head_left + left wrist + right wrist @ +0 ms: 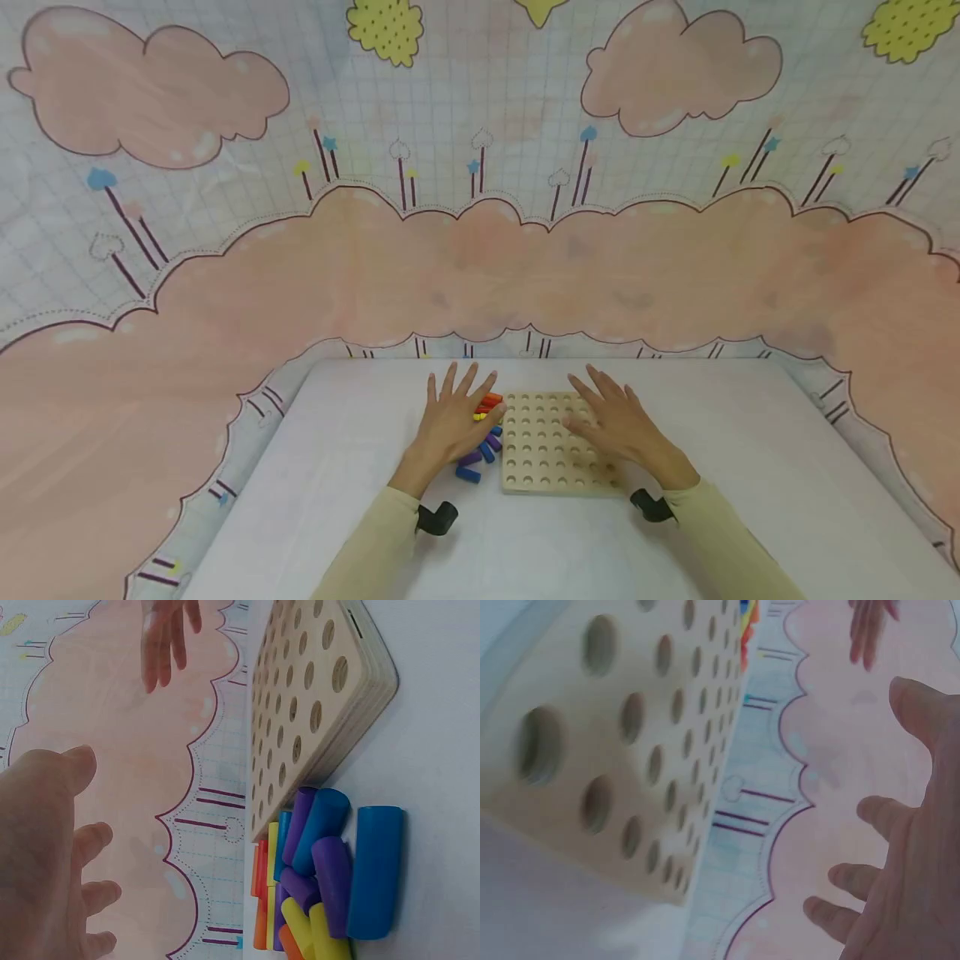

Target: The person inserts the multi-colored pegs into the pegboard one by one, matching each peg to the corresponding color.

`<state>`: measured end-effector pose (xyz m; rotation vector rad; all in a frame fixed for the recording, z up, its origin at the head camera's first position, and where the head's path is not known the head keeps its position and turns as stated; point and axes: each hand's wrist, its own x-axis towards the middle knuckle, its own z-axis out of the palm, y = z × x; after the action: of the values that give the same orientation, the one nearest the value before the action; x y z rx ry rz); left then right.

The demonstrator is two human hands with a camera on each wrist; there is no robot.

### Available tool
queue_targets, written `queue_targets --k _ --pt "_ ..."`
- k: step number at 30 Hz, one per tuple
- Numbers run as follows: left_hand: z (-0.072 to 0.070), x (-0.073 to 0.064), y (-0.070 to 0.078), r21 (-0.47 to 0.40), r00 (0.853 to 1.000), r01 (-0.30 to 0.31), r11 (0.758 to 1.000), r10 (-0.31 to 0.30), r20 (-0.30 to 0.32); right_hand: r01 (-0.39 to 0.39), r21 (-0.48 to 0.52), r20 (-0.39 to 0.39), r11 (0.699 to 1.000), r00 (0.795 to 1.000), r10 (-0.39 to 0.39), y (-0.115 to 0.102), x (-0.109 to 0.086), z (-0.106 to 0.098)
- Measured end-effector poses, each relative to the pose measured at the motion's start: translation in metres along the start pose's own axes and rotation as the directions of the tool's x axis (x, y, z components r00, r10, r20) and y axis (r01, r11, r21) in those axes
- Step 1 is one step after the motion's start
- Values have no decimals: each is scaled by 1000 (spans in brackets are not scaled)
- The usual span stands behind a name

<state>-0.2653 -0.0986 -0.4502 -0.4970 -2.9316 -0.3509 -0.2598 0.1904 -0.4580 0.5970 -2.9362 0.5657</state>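
A square wooden pegboard (558, 457) with rows of round holes lies on the table. Close to its left side is a loose pile of coloured pegs (379, 874) in blue, purple, yellow, orange and red. My left hand (453, 421) hovers above the pile with its fingers spread, hiding part of it. Over the board's right side is my right hand (626, 421), fingers likewise spread and holding nothing. Both wrist views show the hands raised above the work, and the holes that show in the board (630, 780) have no pegs in them.
The white table (360, 433) runs back to a curtain (555, 275) printed with clouds and stars. Black wrist cameras, one of them at the left wrist (437, 518), project inward below the hands.
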Motion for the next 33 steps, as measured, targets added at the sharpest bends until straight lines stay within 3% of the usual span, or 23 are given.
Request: queue_targets --k 8,17,24,28,33 --pt "5 -4 -9 -29 1000 2 1000 -2 -5 -32 126 35 991 999 28 25 -11 7" --pt "7 -8 -26 -76 1000 12 997 -13 -21 -83 232 55 969 996 72 37 -23 10" --pt "10 -9 -38 -154 999 31 988 -34 -16 -204 324 120 924 978 173 47 -24 12" --pt "13 -8 -45 -223 997 67 973 -75 -29 -243 334 148 911 968 204 54 -24 16" --pt "14 -9 -53 -333 993 91 938 -111 -42 -198 343 124 918 978 165 64 -25 20"
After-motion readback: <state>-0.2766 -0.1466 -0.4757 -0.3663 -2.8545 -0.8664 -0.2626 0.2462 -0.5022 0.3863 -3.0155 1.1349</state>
